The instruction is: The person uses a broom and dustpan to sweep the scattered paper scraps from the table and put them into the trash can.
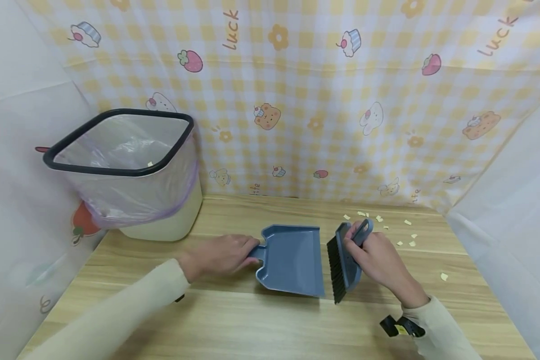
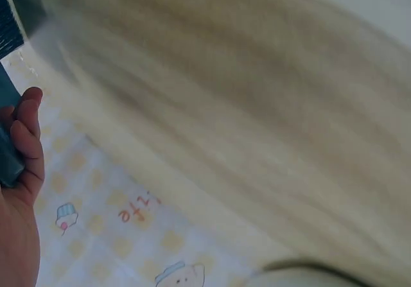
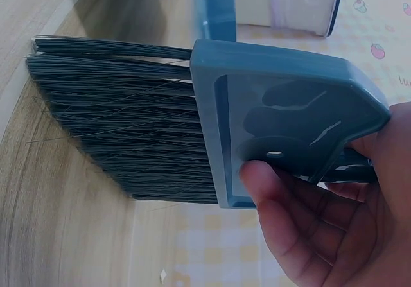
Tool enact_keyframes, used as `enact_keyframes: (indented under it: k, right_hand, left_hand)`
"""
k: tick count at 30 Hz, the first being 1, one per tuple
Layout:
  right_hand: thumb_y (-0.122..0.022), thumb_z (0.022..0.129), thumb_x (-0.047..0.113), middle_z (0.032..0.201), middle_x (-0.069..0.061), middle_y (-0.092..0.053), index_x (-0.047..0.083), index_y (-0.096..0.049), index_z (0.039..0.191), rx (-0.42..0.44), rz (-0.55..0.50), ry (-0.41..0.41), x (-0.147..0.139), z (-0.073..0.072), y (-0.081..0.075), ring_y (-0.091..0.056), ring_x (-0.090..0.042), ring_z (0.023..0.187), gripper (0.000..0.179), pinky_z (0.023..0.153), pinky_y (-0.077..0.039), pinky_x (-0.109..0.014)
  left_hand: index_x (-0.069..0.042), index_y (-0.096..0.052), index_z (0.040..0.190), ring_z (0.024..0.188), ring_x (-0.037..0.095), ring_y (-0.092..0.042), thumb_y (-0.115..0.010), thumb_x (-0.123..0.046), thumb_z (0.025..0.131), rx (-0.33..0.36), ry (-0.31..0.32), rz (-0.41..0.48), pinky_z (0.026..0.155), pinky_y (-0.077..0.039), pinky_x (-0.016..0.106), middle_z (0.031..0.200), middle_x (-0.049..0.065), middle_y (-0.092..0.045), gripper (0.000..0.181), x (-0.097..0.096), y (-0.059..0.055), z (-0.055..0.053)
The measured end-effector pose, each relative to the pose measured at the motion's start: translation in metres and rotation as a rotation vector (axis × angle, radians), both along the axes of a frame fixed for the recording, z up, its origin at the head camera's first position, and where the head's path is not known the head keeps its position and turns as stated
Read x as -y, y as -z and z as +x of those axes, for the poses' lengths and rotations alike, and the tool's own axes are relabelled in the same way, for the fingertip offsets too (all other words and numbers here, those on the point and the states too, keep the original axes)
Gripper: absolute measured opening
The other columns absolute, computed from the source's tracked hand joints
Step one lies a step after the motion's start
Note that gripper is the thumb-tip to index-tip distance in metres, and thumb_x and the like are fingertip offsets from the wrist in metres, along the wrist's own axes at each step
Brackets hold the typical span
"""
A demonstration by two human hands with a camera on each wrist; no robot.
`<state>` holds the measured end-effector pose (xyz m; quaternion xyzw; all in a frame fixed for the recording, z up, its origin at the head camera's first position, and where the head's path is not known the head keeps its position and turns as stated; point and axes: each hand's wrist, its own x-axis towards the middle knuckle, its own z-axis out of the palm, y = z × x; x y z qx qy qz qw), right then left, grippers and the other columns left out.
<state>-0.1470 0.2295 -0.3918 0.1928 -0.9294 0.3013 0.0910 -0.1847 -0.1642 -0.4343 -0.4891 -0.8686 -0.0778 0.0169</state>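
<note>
In the head view my left hand (image 1: 222,254) grips the short handle of a blue-grey dustpan (image 1: 294,260), whose flat lip points right. At the left edge of the left wrist view, the curled fingers (image 2: 29,130) lie round the handle. My right hand (image 1: 378,257) holds a matching hand brush (image 1: 350,270) by its handle, just right of the dustpan lip and apart from it. Its dark bristles (image 3: 122,120) face left, toward the dustpan. In the right wrist view, a fingertip presses on the brush's body. Several small pale scraps (image 1: 407,222) lie on the table beyond the right hand.
A cream bin (image 1: 186,215) with a black rim and clear liner stands at the back left; a pale scrap (image 1: 150,164) shows inside the liner. A checked curtain (image 1: 297,90) hangs behind the wood-grain table (image 1: 234,325). White cloth (image 1: 517,215) borders the right side.
</note>
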Motion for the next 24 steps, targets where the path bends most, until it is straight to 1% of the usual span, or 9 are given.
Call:
enact_keyframes:
  k: [2,5,8,12,15,19,24]
  right_hand:
    - [-0.058,0.111,0.012,0.068,0.009,-0.054,0.012,-0.064,0.099,-0.003,0.002,0.000,0.000,0.000,0.000,-0.052,-0.007,0.057,0.014,0.057,-0.048,-0.029]
    - [-0.058,0.111,0.012,0.069,0.009,-0.053,0.013,-0.063,0.098,-0.006,0.003,-0.001,0.000,0.001,0.000,-0.052,-0.007,0.057,0.013,0.057,-0.047,-0.029]
    - [-0.058,0.110,0.012,0.069,0.009,-0.054,0.013,-0.063,0.098,-0.008,0.002,0.002,-0.001,0.001,0.000,-0.052,-0.007,0.058,0.013,0.058,-0.047,-0.029]
    - [-0.059,0.110,0.012,0.071,0.009,-0.056,0.013,-0.064,0.098,-0.012,-0.001,0.008,-0.002,0.001,0.000,-0.053,-0.007,0.058,0.013,0.059,-0.048,-0.029]
    - [-0.059,0.111,0.012,0.072,0.008,-0.057,0.013,-0.065,0.099,-0.014,-0.002,0.010,-0.003,0.001,0.001,-0.053,-0.007,0.058,0.013,0.060,-0.048,-0.029]
    - [-0.058,0.111,0.013,0.071,0.009,-0.057,0.013,-0.065,0.099,-0.011,-0.002,0.013,-0.004,0.001,0.001,-0.053,-0.006,0.058,0.014,0.060,-0.048,-0.029]
    - [-0.058,0.111,0.014,0.071,0.009,-0.056,0.013,-0.064,0.099,-0.010,0.002,0.019,-0.005,0.000,0.001,-0.053,-0.007,0.058,0.014,0.060,-0.047,-0.030]
  left_hand:
    - [0.000,-0.060,0.134,0.114,0.028,-0.073,-0.051,-0.035,0.119,0.038,-0.017,-0.010,0.102,-0.058,0.043,0.123,0.013,-0.072,0.039,-0.003,0.004,-0.001]
    - [0.002,-0.060,0.137,0.117,0.028,-0.073,-0.052,-0.034,0.119,0.054,-0.019,-0.015,0.103,-0.058,0.042,0.127,0.015,-0.072,0.041,-0.007,0.010,-0.003]
    - [0.004,-0.059,0.140,0.120,0.030,-0.072,-0.053,-0.033,0.119,0.069,-0.033,-0.019,0.105,-0.057,0.043,0.132,0.018,-0.072,0.043,-0.009,0.012,-0.004]
    - [0.004,-0.057,0.146,0.125,0.031,-0.071,-0.054,-0.033,0.119,0.131,-0.060,-0.013,0.107,-0.056,0.044,0.137,0.018,-0.070,0.047,-0.014,0.012,-0.005]
    - [0.004,-0.056,0.147,0.124,0.029,-0.071,-0.054,-0.033,0.119,0.164,-0.060,-0.004,0.106,-0.056,0.043,0.136,0.017,-0.071,0.046,-0.016,0.014,-0.007]
    - [0.003,-0.056,0.147,0.123,0.028,-0.071,-0.054,-0.032,0.119,0.165,-0.047,0.000,0.105,-0.057,0.043,0.135,0.016,-0.071,0.045,-0.019,0.017,-0.009]
    - [0.002,-0.056,0.146,0.118,0.025,-0.072,-0.054,-0.031,0.118,0.166,-0.038,0.006,0.102,-0.058,0.041,0.131,0.012,-0.072,0.043,-0.021,0.020,-0.011]
